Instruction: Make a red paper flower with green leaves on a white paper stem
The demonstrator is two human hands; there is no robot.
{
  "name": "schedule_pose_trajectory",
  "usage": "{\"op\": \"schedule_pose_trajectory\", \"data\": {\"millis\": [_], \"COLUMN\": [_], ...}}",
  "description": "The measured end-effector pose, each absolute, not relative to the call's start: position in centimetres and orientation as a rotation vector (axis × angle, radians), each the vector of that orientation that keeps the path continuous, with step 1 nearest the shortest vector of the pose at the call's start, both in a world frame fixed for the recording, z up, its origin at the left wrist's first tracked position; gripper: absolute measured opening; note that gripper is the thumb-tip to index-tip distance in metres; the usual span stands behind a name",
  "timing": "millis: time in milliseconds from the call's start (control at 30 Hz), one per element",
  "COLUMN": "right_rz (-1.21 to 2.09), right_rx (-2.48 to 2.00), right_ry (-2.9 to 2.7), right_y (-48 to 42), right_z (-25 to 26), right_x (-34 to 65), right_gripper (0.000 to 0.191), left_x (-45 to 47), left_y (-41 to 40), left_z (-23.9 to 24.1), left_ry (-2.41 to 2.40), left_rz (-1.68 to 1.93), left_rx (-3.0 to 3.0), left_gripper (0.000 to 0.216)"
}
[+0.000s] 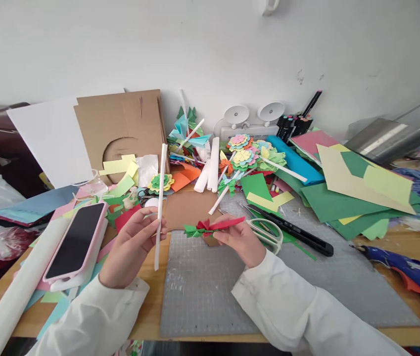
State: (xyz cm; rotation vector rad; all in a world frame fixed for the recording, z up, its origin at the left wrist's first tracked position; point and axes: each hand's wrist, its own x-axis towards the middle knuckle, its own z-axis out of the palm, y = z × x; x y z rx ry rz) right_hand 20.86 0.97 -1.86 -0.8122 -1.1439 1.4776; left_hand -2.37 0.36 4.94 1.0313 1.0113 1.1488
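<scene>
My left hand pinches a thin white paper stick, held almost upright over the left edge of the grey cutting mat. My right hand grips a small folded paper flower with red petals and green leaves, pointing left toward the stick. The two pieces are a short gap apart. Both sleeves are white.
A phone in a pink case lies at the left on a white roll. White-handled scissors, a black craft knife and a blue glue gun lie to the right. Paper flowers, coloured sheets and cardboard crowd the back.
</scene>
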Motion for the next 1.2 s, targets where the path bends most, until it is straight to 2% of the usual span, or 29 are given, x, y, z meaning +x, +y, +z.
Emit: {"op": "schedule_pose_trajectory", "data": {"millis": [200,400,600,800,967,1200], "right_rz": [1.467,1.446,1.442,1.454,1.587,1.779], "right_rx": [-0.712,-0.680,-0.648,-0.751,-0.751,-0.797], "right_ry": [-1.401,-1.597,-1.638,-1.310,-1.013,-1.038], "right_y": [0.8,0.9,1.5,2.8,3.1,2.9], "right_z": [-1.6,-2.3,-2.1,0.0,1.3,0.3], "right_x": [21.0,20.1,21.0,25.4,26.9,25.5], "right_gripper": [0.022,0.017,0.023,0.008,0.012,0.012], "left_x": [-3.8,-4.1,-4.2,-4.8,-4.4,-3.5], "left_y": [-1.5,-1.3,-0.3,-0.5,-0.8,0.4], "left_z": [5.6,5.2,5.2,4.6,3.9,3.3], "left_ry": [1.117,0.956,0.938,0.930,0.816,0.649], "left_rz": [0.993,0.770,0.739,0.683,0.585,0.525], "left_rx": [1.718,2.109,2.137,2.139,2.132,2.251], "left_gripper": [0.016,0.024,0.024,0.026,0.026,0.032]}}
